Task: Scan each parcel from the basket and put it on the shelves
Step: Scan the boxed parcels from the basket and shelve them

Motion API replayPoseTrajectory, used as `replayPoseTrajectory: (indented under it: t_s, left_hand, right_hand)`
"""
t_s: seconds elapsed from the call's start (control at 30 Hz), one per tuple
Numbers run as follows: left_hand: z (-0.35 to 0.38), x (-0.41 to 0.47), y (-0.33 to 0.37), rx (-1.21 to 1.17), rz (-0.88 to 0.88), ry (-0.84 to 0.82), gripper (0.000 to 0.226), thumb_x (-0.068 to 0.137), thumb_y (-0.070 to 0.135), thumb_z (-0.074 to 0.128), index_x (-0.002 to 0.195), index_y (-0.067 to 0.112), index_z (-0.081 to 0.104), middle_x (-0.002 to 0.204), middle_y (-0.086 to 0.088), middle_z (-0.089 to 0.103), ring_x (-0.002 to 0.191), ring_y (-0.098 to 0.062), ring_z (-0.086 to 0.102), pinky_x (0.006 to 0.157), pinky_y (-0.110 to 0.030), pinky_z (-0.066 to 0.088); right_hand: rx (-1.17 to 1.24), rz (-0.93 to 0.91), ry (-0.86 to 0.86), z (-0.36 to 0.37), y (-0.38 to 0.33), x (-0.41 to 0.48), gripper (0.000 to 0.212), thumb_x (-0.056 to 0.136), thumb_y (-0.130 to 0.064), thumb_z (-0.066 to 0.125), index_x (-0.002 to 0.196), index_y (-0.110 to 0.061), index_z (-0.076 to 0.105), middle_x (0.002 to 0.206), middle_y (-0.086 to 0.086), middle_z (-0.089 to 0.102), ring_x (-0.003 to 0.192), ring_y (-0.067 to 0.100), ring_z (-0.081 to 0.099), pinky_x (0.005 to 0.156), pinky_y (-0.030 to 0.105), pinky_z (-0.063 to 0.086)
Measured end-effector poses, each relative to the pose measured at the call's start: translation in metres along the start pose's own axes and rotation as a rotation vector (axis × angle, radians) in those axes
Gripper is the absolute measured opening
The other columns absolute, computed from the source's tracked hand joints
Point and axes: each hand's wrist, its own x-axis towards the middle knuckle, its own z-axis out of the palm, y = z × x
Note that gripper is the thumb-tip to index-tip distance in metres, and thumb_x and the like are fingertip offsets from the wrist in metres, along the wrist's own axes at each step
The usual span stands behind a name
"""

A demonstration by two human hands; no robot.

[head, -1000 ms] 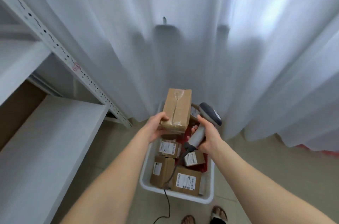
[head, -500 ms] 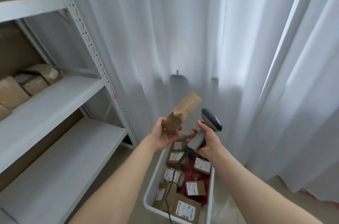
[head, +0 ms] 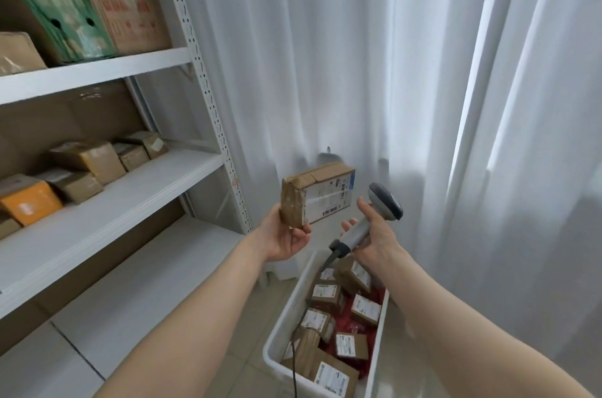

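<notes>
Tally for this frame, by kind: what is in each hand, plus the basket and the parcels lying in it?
parcel in the left hand: 1
scanner in the right hand: 1
basket: 1
basket parcels: about 8, some overlapped
Total: about 11

Shelf fronts open, backs and basket crowded.
A bare strip is left along the front of the middle shelf (head: pixel 130 202), small boxes (head: pixel 88 159) lined up behind. The top shelf (head: pixel 97 71) is filled by cartons (head: pixel 130 19). The lower shelf (head: pixel 156 280) is seen bare, rear probably hidden. The right end is bounded by the upright post (head: pixel 208 97). The basket (head: pixel 284 309) is packed with parcels (head: pixel 325 295), scanner cable (head: pixel 294 375) draped in.
</notes>
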Motion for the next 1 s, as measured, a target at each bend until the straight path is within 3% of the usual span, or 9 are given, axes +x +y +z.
replayPoseTrajectory:
  t_s: [0.23, 0.4, 0.57, 0.67, 0.77, 0.83, 0.9, 1.0]
  left_hand:
    - [0.000, -0.024, 0.002, 0.021, -0.056, -0.143, 0.069, 0.093, 0.057, 0.037, 0.089, -0.001, 0.073, 0.061, -0.013, 0.057, 0.038, -0.014, 0.050, 0.041, -0.021, 0.052]
    - [-0.006, -0.030, -0.001, 0.016, -0.087, -0.153, 0.058, 0.094, 0.050, 0.039, 0.086, 0.002, 0.070, 0.059, -0.015, 0.058, 0.037, -0.017, 0.054, 0.039, -0.021, 0.051]
    - [-0.031, -0.037, 0.005, -0.019, -0.102, -0.073, 0.048, 0.098, 0.046, 0.036, 0.091, 0.006, 0.063, 0.060, -0.015, 0.060, 0.038, -0.018, 0.057, 0.037, -0.021, 0.050]
    - [-0.053, -0.042, 0.013, 0.173, -0.056, 0.018, 0.048, 0.099, 0.045, 0.035, 0.106, 0.005, 0.062, 0.077, -0.017, 0.069, 0.046, -0.018, 0.062, 0.049, -0.024, 0.056]
    - [-0.075, -0.043, 0.027, 0.326, 0.116, 0.186, 0.055, 0.097, 0.055, 0.036, 0.128, 0.012, 0.051, 0.108, -0.018, 0.068, 0.091, -0.028, 0.068, 0.077, -0.042, 0.058]
    - [-0.088, -0.046, 0.041, 0.337, 0.242, 0.172, 0.062, 0.091, 0.065, 0.039, 0.131, 0.018, 0.049, 0.121, -0.016, 0.063, 0.111, -0.030, 0.060, 0.094, -0.050, 0.049]
    - [-0.096, -0.052, 0.053, 0.571, 0.278, 0.130, 0.061, 0.084, 0.065, 0.051, 0.126, 0.021, 0.054, 0.120, -0.011, 0.065, 0.112, -0.026, 0.059, 0.095, -0.049, 0.049]
    - [-0.105, -0.052, 0.057, 0.801, 0.278, 0.154, 0.048, 0.084, 0.037, 0.070, 0.126, 0.017, 0.056, 0.103, -0.005, 0.073, 0.096, -0.021, 0.070, 0.080, -0.040, 0.058]
  right_hand:
    - [0.050, 0.011, -0.049, 0.012, 0.007, -0.018, 0.075, 0.060, -0.034, 0.085, 0.122, -0.012, 0.049, 0.119, 0.019, 0.060, 0.104, 0.037, 0.057, 0.079, 0.056, 0.047]
    - [0.146, 0.030, -0.103, 0.024, 0.028, -0.017, 0.052, 0.070, -0.033, 0.083, 0.112, -0.010, 0.061, 0.098, 0.014, 0.075, 0.092, 0.033, 0.070, 0.067, 0.048, 0.057]
    - [0.171, 0.014, -0.159, 0.046, 0.055, -0.013, 0.034, 0.082, -0.031, 0.075, 0.107, -0.010, 0.064, 0.101, 0.012, 0.075, 0.104, 0.031, 0.066, 0.089, 0.051, 0.053]
    - [0.169, 0.001, -0.160, 0.062, 0.069, -0.010, 0.034, 0.080, -0.027, 0.077, 0.106, -0.010, 0.065, 0.105, 0.013, 0.074, 0.106, 0.032, 0.066, 0.096, 0.052, 0.050]
    - [0.139, -0.035, -0.103, 0.073, 0.079, -0.008, 0.038, 0.079, -0.020, 0.078, 0.113, -0.010, 0.063, 0.111, 0.013, 0.072, 0.107, 0.034, 0.066, 0.097, 0.056, 0.049]
    - [0.077, -0.099, -0.058, 0.078, 0.083, -0.005, 0.038, 0.078, -0.013, 0.077, 0.112, -0.010, 0.061, 0.113, 0.014, 0.071, 0.105, 0.034, 0.067, 0.097, 0.058, 0.048]
    - [-0.016, -0.164, -0.016, 0.083, 0.086, -0.004, 0.034, 0.080, -0.007, 0.075, 0.110, -0.010, 0.059, 0.114, 0.016, 0.071, 0.101, 0.034, 0.069, 0.095, 0.058, 0.050]
    - [-0.143, -0.224, 0.026, 0.095, 0.092, -0.003, 0.042, 0.083, -0.008, 0.074, 0.120, -0.007, 0.055, 0.110, 0.017, 0.071, 0.097, 0.034, 0.070, 0.092, 0.056, 0.052]
